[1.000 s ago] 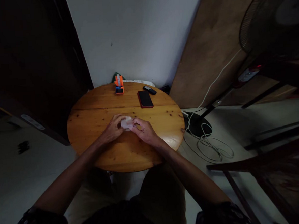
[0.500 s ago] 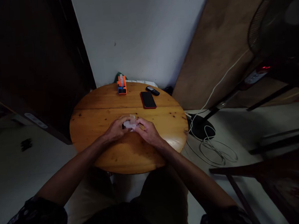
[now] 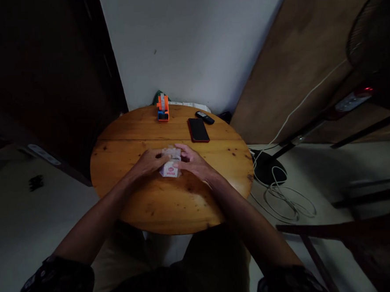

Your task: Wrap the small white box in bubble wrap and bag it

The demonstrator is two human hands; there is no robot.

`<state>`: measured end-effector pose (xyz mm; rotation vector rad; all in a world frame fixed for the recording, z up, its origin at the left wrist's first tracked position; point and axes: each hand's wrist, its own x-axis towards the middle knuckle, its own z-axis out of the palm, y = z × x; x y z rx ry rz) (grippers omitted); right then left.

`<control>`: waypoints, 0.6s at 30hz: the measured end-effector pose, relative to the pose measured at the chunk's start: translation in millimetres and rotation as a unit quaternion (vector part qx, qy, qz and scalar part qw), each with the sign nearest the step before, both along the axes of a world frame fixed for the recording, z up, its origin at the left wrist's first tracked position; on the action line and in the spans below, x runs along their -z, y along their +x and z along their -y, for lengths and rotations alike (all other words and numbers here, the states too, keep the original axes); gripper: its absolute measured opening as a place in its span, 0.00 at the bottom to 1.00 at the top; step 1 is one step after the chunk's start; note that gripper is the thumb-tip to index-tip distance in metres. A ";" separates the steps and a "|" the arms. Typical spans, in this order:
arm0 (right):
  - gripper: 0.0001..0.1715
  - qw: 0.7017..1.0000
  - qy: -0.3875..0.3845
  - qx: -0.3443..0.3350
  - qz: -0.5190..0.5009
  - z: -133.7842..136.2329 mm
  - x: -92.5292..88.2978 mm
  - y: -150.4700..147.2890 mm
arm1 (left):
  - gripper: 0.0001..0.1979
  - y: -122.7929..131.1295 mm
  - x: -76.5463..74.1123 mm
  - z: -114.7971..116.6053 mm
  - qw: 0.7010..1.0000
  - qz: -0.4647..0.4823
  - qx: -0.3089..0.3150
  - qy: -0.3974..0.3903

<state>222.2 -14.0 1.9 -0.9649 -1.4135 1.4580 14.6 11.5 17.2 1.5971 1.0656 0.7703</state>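
A small white box [image 3: 170, 170] with a pink printed mark, covered in what looks like clear tape or plastic, is between my hands over the middle of the table. My left hand [image 3: 150, 161] grips it from the left, with the thumb across its upper part. From the right, my right hand [image 3: 195, 162] closes on the same box, its thumb on the front face and fingers behind. Some of the box's sides are hidden by my fingers.
On the round wooden table [image 3: 146, 213] stand an orange and blue tape dispenser [image 3: 162, 107], a dark phone with a red edge [image 3: 198, 130] and a small black keypad phone or remote [image 3: 204, 117]. A fan base [image 3: 271, 168] and coiled white cable [image 3: 287, 197] lie to the right.
The box has been turned so its pink-printed face now shows toward me. My fingers have shifted from a pinch to holding its two sides. The camera view has moved slightly.
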 end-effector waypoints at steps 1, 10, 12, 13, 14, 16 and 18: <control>0.46 1.000 -0.003 0.013 0.010 -1.6 1.4 -0.1 | 0.20 -1.3 0.2 -0.1 1.000 0.007 0.007 -0.002; 0.39 0.996 0.017 0.060 0.065 -9.3 1.3 -2.0 | 0.31 1.5 14.3 -0.2 0.994 0.103 0.017 -0.044; 0.37 0.994 0.038 0.080 0.065 -8.4 5.4 -4.3 | 0.31 2.5 17.3 -0.7 0.992 0.110 0.006 -0.054; 0.36 0.993 0.046 0.088 0.064 -8.1 7.7 -5.2 | 0.31 2.8 18.0 -0.5 0.992 0.112 0.002 -0.058; 0.36 0.992 0.052 0.093 0.064 -8.0 9.9 -6.0 | 0.31 3.1 18.2 -0.1 0.992 0.112 -0.002 -0.061; 0.35 0.991 0.061 0.099 0.064 -7.9 13.3 -7.0 | 0.32 3.5 17.8 1.1 0.992 0.105 -0.003 -0.064; 0.35 0.991 0.067 0.101 0.065 -8.0 14.9 -7.4 | 0.31 3.9 17.4 2.1 0.993 0.098 0.003 -0.061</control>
